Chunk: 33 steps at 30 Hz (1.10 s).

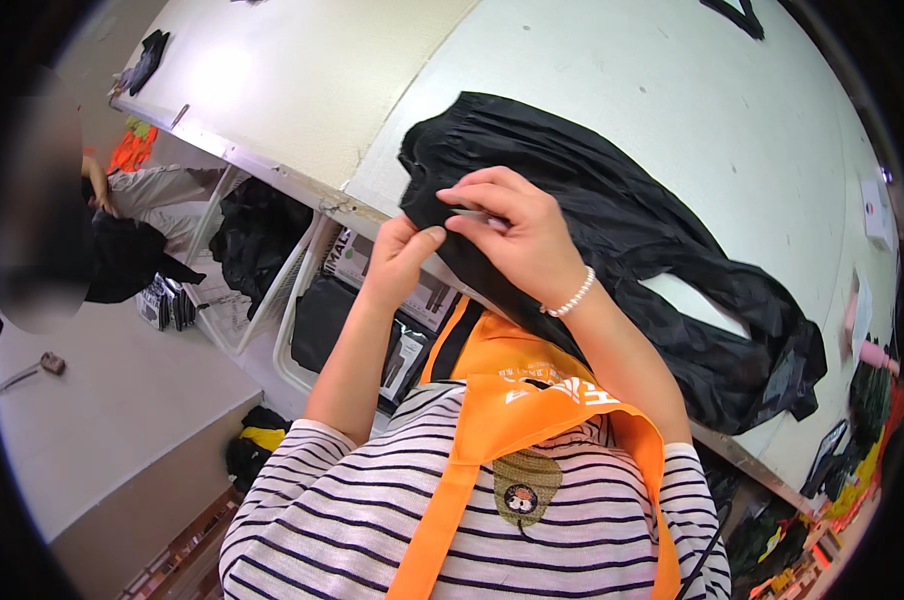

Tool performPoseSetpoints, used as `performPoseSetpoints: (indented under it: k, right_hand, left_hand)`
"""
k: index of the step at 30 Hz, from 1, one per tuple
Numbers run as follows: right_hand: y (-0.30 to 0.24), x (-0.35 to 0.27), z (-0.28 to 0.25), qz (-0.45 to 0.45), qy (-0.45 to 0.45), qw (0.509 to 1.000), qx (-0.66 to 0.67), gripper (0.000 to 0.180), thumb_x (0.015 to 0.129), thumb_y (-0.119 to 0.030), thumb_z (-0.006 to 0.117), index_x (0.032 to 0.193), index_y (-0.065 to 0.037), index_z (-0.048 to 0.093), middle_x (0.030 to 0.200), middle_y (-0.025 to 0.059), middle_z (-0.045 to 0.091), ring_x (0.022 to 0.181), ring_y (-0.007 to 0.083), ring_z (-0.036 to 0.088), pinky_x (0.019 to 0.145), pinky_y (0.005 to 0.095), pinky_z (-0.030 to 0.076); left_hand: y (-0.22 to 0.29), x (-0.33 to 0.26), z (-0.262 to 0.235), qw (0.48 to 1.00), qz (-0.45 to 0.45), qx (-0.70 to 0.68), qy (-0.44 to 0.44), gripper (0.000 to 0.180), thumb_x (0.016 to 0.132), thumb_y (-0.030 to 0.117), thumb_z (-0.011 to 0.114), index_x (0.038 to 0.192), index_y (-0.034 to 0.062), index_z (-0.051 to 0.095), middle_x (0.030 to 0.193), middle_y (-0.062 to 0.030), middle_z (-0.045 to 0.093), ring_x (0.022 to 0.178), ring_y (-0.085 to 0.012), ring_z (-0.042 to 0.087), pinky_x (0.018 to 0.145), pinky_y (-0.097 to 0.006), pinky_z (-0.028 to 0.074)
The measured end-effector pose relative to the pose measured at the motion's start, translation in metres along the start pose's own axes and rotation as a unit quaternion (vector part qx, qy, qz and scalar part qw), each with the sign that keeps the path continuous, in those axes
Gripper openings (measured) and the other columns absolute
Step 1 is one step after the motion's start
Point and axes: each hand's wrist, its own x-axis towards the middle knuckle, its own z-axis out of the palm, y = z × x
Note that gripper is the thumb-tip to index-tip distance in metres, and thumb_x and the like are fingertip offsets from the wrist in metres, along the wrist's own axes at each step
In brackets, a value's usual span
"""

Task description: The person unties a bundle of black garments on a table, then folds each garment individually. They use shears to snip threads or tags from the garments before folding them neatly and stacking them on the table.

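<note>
Black fabric forms the garment (pixel 572 175), which lies from the centre to the right of the frame, its gathered end toward the hands. The left hand (pixel 400 255), at frame centre, pinches the garment's edge between thumb and fingers. The right hand (pixel 512 215), just beside it, has its fingers curled toward the thumb around a small pale object (its kind cannot be told); whether these fingertips also grip the fabric is unclear. A pale beaded bracelet (pixel 575 295) encircles the right wrist.

Below, at lower centre, an orange apron (pixel 532 412) bears white lettering, upside down and partly folded, over a striped shirt (pixel 372 500). Left of it, a white basket (pixel 284 350) contains printed packages (pixel 412 350) with pale lettering and pictures of trousers.

The worktable (pixel 532 60) is white, with a seam running toward the top edge and small dark marks. At its far right stand a white box (pixel 876 215) with a round printed mark and a pink cone (pixel 877 356). At left, another person (pixel 162 190) sits with black cloth (pixel 127 255) on the lap. A grey tabletop (pixel 102 420) fills the lower left, carrying a small handled tool (pixel 50 364).
</note>
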Motion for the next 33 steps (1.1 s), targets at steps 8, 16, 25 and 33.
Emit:
performPoseSetpoints:
  k: [8, 16, 25, 33]
  right_hand:
    - [0.016, 0.024, 0.031, -0.05, -0.016, 0.996, -0.073, 0.009, 0.079, 0.0, 0.059, 0.087, -0.002, 0.054, 0.083, 0.0103, 0.058, 0.067, 0.0252, 0.059, 0.059, 0.0314, 0.048]
    - [0.01, 0.039, 0.037, -0.047, -0.024, 0.995, -0.081, 0.011, 0.082, 0.002, 0.052, 0.091, -0.001, 0.047, 0.073, 0.0129, 0.058, 0.069, 0.0294, 0.06, 0.062, 0.0343, 0.048]
    - [0.0, 0.064, 0.028, -0.053, -0.057, 0.994, -0.072, 0.009, 0.085, -0.003, 0.054, 0.09, 0.001, 0.048, 0.071, 0.0149, 0.058, 0.066, 0.0294, 0.059, 0.062, 0.0321, 0.047]
    - [0.014, 0.052, 0.014, 0.034, 0.079, 0.992, -0.097, 0.02, 0.088, -0.017, 0.058, 0.098, -0.001, 0.053, 0.084, 0.0092, 0.057, 0.071, 0.0169, 0.056, 0.066, 0.028, 0.046]
  left_hand:
    - [0.01, -0.004, -0.013, 1.0, -0.005, 0.03, -0.002, 0.016, 0.085, 0.007, 0.051, 0.093, -0.0033, 0.06, 0.082, 0.0036, 0.057, 0.074, -0.003, 0.048, 0.064, -0.02, 0.04]
    - [0.012, 0.008, -0.018, 0.987, 0.053, 0.041, 0.145, 0.03, 0.079, 0.001, 0.062, 0.107, 0.0009, 0.052, 0.089, -0.0019, 0.054, 0.078, -0.0077, 0.054, 0.069, -0.021, 0.045]
    - [0.035, 0.027, -0.031, 0.935, 0.17, 0.303, 0.064, 0.02, 0.073, 0.005, 0.065, 0.092, 0.0012, 0.062, 0.083, -0.0024, 0.056, 0.082, -0.0114, 0.049, 0.072, -0.025, 0.038]
    - [0.024, 0.034, -0.032, 0.989, 0.055, 0.077, 0.111, 0.016, 0.075, 0.005, 0.066, 0.091, -0.0007, 0.066, 0.077, -0.0024, 0.056, 0.073, -0.0093, 0.05, 0.069, -0.023, 0.04]
